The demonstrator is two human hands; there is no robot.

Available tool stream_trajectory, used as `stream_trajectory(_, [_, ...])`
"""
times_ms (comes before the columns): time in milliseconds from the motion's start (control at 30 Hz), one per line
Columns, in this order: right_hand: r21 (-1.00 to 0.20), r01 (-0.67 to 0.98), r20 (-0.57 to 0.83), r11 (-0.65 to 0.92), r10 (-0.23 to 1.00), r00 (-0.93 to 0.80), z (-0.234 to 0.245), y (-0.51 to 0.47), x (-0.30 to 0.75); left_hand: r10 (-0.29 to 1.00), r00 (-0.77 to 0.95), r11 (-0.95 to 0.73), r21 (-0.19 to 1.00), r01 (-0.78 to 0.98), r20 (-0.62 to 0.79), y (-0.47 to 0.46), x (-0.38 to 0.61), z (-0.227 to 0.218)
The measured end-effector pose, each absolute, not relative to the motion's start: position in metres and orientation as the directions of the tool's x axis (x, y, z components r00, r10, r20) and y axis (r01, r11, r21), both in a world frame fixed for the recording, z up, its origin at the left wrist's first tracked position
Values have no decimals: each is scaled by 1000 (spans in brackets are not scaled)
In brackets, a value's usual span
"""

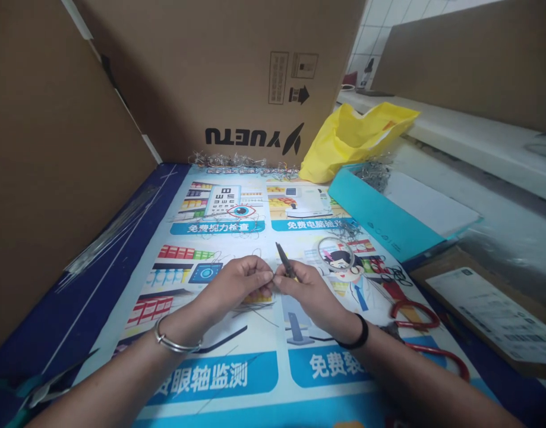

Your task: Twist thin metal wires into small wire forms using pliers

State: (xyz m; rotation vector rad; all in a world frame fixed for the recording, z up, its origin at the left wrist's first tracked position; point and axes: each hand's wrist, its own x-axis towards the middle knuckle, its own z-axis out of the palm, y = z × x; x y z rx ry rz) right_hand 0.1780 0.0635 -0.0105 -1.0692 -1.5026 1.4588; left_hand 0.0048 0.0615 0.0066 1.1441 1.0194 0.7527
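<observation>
My left hand (241,279) is closed in a pinch over the printed poster (219,368), thumb and fingertips pressed on a small thin wire piece I cannot make out. My right hand (306,288) meets it fingertip to fingertip and grips a dark, slim pen-like tool (285,261) that points up and away from me. A few thin wires (255,306) lie on the poster just under both hands. A silver bangle sits on my left wrist, a black band on my right.
Red-handled pliers (415,324) lie right of my right arm. A teal box lid (379,217) holds wire bits. A yellow plastic bag (348,139) and a big cardboard box (219,77) stand behind. Clear small parts (228,159) line the box base. Cardboard walls the left side.
</observation>
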Motion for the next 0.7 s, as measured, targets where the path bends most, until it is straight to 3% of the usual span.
stream_trajectory(300, [-993,111,-12,32,925,-379,-8,62,178,895,374,244,969,45,-243,62,5,5])
stream_trajectory(433, [-939,304,46,161,935,-353,-5,64,181,930,306,201,979,43,-204,63,3,14])
stream_trajectory(533, [-764,524,241,377,920,-310,-8,69,187,957,230,176,984,22,-177,64,0,20])
stream_trajectory(633, [-480,661,462,577,807,-368,-12,74,194,961,211,192,981,-39,-180,64,-1,22])
stream_trajectory(700, [-273,723,520,635,729,-444,-13,76,198,961,197,214,973,-86,-194,64,-2,23])
